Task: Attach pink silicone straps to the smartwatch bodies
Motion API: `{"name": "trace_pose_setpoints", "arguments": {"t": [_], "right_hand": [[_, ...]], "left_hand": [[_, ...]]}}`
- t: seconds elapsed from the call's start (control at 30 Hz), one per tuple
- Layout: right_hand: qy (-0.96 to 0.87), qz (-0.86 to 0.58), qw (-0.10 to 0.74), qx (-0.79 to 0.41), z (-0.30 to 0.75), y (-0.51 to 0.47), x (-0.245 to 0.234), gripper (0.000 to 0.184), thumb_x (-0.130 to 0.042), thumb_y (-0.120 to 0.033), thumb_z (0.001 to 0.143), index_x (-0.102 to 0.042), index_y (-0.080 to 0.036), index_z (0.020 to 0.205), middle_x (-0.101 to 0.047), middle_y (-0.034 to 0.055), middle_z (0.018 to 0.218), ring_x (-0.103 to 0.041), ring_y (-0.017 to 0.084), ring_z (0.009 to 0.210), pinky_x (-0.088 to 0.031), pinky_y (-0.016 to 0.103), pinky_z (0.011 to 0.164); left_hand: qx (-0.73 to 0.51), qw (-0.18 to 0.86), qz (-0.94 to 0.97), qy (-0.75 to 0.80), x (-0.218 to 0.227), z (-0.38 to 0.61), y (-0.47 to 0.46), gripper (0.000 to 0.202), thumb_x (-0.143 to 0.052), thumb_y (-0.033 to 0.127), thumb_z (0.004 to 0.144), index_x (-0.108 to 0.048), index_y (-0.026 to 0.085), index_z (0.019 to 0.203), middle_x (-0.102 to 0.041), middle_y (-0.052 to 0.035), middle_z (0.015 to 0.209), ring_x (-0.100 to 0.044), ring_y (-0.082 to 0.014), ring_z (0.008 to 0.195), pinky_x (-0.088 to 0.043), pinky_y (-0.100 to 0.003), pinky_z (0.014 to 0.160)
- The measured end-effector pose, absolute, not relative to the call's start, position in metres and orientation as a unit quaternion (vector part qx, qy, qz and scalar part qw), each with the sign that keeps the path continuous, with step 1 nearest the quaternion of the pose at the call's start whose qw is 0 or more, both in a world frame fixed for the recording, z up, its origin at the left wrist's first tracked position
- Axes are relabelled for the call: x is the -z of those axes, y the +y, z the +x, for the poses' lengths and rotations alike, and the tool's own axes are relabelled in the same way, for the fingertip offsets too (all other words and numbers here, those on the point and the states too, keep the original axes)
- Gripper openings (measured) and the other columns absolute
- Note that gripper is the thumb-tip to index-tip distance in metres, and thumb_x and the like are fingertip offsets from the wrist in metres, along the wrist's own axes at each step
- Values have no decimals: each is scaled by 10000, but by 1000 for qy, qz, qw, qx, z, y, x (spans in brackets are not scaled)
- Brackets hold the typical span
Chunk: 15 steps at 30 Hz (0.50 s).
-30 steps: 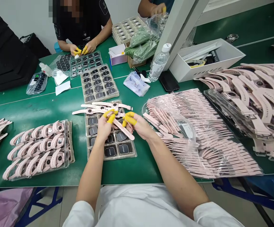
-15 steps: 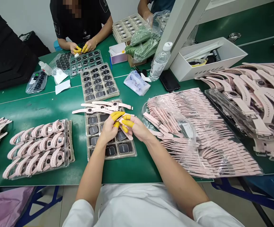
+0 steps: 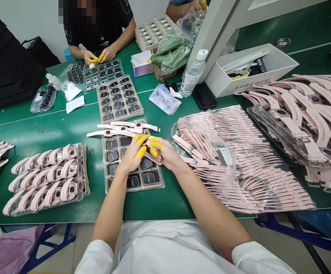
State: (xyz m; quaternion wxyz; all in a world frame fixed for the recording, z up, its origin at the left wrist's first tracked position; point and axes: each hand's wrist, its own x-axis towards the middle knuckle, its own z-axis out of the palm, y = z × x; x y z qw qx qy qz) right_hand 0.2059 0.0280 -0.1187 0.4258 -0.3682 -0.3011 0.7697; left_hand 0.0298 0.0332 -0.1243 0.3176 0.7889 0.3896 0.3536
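Note:
My left hand [image 3: 133,154] and my right hand [image 3: 164,151], both with yellow finger covers, meet over the near tray. Closed fingertips of the left hand pinch a smartwatch, its case mostly hidden by fingers. The right hand is closed on a pink watch strap [image 3: 153,157] at that watch; a punched strap end slants down below the fingers. Beneath them lies a clear tray [image 3: 163,183] of dark square watch faces [image 3: 150,177]. Several watches with pink straps [image 3: 123,128] lie across the tray's far end.
On the left stands a tray of looped pink watches [image 3: 47,177]. A bag of pink straps [image 3: 265,171] spreads out at right, beside stacked strapped watches [image 3: 314,114]. Behind are a water bottle [image 3: 193,74], a tissue pack [image 3: 164,99] and a white box [image 3: 225,82]. A co-worker [image 3: 102,34] sits opposite.
My fingers have shifted slightly around the watch and strap. The strap end below my right hand has turned and sits higher, closer to the palm.

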Motion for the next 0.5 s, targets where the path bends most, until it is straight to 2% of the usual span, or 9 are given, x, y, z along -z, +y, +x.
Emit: {"name": "trace_pose_setpoints", "arguments": {"t": [0.23, 0.5], "right_hand": [[-325, -410, 392, -756, 210, 30, 122, 363, -808, -412, 728, -514, -208, 670, -433, -68, 460, -273, 54, 370, -199, 202, 357], [-316, -367, 413, -771, 210, 31, 120, 326, -767, -419, 758, -531, -204, 691, -475, -48, 494, -285, 60, 390, -201, 207, 378]], "left_hand": [[-268, 238, 828, 431, 126, 33, 33, 393, -455, 252, 1029, -593, 164, 1386, -593, -162, 1297, -605, -283, 1221, -503, -458, 1122], [-312, 253, 815, 419, 125, 32, 33, 388, -382, 278, 1077, -558, 194, 1413, -607, -140, 1317, -601, -254, 1249, -499, -440, 1132]]}}
